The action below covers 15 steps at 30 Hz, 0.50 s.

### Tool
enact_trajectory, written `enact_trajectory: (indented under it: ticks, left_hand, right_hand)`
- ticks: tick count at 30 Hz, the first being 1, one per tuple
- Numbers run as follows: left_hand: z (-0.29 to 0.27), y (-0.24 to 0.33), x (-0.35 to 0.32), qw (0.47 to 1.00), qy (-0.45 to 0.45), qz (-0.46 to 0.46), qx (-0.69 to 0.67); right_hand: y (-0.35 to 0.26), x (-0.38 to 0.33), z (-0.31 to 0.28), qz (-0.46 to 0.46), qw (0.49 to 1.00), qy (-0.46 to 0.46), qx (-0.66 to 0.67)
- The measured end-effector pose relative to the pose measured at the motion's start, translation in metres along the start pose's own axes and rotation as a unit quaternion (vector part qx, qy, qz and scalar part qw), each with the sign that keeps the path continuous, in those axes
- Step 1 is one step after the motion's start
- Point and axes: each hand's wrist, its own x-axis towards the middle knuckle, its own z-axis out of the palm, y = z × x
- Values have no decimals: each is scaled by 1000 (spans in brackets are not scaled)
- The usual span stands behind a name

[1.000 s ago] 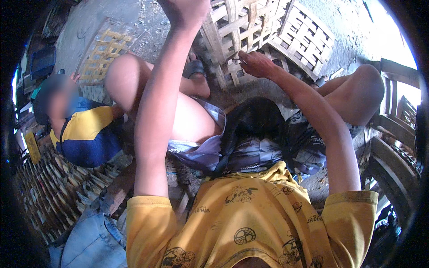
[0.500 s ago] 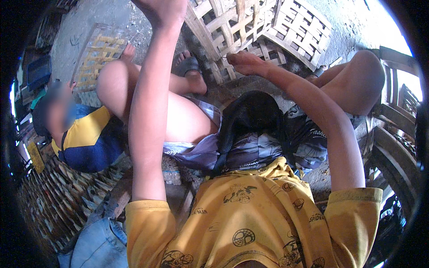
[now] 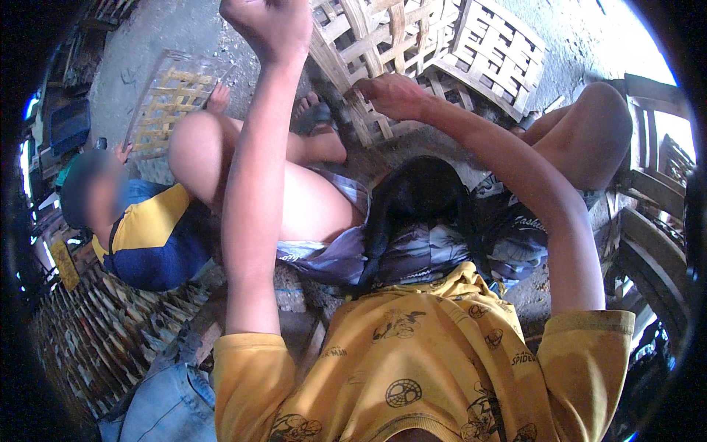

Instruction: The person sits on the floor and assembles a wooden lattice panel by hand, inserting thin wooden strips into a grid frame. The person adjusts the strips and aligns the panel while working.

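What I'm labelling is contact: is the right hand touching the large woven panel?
Cannot tell. In the head view, the right hand covers part of the large woven panel, but neither contact nor a gap shows plainly.

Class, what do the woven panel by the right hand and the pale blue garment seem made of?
Woven panel: probably bamboo or thin wood, matt, bare-looking; flat tan strips cross over and under.
Pale blue garment: likely denim, matt; patchy fading and seam-like lines suggest it.
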Motion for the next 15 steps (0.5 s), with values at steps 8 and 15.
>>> enact_trajectory:
  ticks: [8,15]
  left_hand:
    - [8,6,-2,996,-17,-51,-72]
    - [9,0,-2,993,-25,-73,-89]
  right_hand:
    - [-22,-7,-31,2,998,-33,-62]
    - [-52,1,-72,-51,981,109,-151]
